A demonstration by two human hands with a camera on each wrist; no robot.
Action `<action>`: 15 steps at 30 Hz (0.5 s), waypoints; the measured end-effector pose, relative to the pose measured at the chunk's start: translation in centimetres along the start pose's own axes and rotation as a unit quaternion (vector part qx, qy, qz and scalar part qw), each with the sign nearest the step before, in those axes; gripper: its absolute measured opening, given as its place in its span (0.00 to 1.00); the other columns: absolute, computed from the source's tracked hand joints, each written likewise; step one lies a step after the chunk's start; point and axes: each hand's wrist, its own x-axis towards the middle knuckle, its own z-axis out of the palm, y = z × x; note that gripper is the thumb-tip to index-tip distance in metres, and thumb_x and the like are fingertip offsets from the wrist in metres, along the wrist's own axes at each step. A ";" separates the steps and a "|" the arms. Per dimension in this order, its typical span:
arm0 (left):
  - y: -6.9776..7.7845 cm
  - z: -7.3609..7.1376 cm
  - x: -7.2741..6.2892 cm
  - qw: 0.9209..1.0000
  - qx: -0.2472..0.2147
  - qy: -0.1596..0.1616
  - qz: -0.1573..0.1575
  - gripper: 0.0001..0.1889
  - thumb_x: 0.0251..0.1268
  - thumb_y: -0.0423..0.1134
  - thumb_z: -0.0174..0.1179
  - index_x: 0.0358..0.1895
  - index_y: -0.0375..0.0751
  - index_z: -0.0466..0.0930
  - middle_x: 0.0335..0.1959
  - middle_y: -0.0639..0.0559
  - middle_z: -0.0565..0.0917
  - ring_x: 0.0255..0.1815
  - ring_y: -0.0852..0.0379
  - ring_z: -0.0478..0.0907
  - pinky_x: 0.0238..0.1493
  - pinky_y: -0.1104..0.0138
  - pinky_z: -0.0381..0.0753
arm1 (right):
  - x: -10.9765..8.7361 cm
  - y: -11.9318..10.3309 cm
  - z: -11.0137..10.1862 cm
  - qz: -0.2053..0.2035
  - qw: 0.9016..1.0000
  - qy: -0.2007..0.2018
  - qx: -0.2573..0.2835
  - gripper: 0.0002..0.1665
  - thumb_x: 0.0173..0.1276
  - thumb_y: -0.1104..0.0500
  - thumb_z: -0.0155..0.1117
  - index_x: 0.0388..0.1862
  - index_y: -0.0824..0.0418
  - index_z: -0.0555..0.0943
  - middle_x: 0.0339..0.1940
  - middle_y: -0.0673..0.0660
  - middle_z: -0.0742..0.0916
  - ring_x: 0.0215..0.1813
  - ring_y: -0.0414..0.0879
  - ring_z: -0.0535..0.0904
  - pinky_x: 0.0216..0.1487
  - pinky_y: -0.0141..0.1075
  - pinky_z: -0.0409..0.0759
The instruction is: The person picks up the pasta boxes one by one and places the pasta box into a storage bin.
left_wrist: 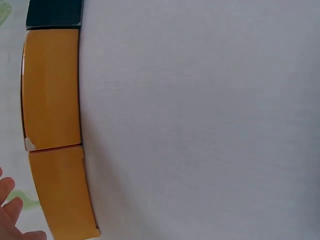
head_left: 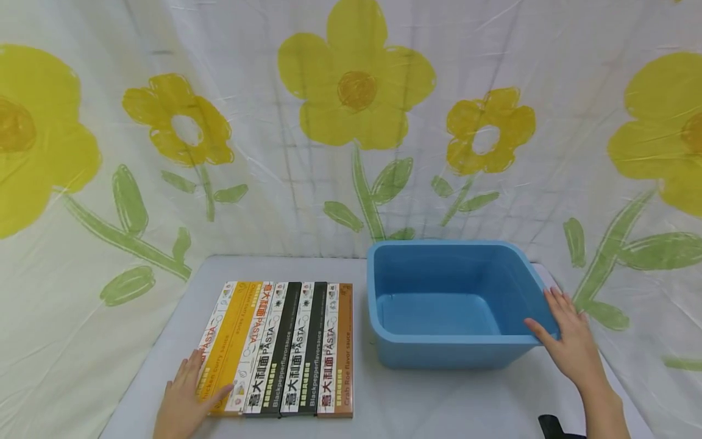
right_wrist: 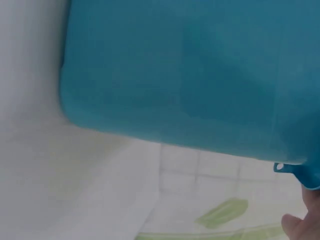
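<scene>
Several flat pasta boxes lie side by side in a row: yellow chicken curry pasta boxes (head_left: 233, 341) on the left, black-pepper pasta boxes (head_left: 280, 347) in the middle and a brown crab roe pasta box (head_left: 344, 347) on the right. My left hand (head_left: 186, 396) rests on the near part of the yellow boxes, fingers extended and thumb spread to the right. The left wrist view shows the yellow box ends (left_wrist: 52, 90) beside a few fingertips. A blue plastic basin (head_left: 439, 353) stands right of the boxes. My right hand (head_left: 573, 344) touches its near right corner, fingers fairly straight, thumb over the rim.
A white-covered table (head_left: 411, 402) bears the boxes and basin. Behind it hangs a pale curtain (head_left: 252, 201) printed with yellow flowers. Part of a black object (head_left: 551, 427) shows beside the right forearm. Inside the basin only its bare blue floor (head_left: 439, 314) is visible.
</scene>
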 end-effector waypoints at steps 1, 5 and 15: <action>-0.2 0.2 -0.2 1.000 -0.004 -0.004 -0.005 0.57 0.60 0.64 0.59 0.74 0.24 0.39 0.72 0.24 0.51 0.70 0.23 0.48 0.63 0.30 0.44 | 0.0 0.1 0.0 0.003 1.000 -0.004 0.002 0.44 0.73 0.47 0.57 0.74 0.73 0.54 0.74 0.76 0.57 0.78 0.64 0.41 0.70 0.64 0.29; -0.5 0.7 -0.7 1.000 -0.012 -0.004 -0.008 0.57 0.60 0.63 0.60 0.74 0.24 0.39 0.72 0.24 0.51 0.69 0.22 0.49 0.63 0.30 0.46 | -0.1 0.2 0.0 0.021 1.000 -0.016 0.012 0.44 0.74 0.48 0.55 0.76 0.71 0.52 0.75 0.74 0.57 0.76 0.69 0.45 0.69 0.67 0.36; -2.3 1.0 -0.8 0.992 -0.043 -0.094 -0.066 0.66 0.53 0.65 0.64 0.73 0.23 0.29 0.73 0.22 0.40 0.72 0.24 0.39 0.68 0.36 0.40 | -0.2 0.1 0.3 0.042 0.999 -0.014 0.015 0.43 0.75 0.47 0.53 0.75 0.72 0.52 0.76 0.72 0.55 0.75 0.70 0.47 0.65 0.71 0.47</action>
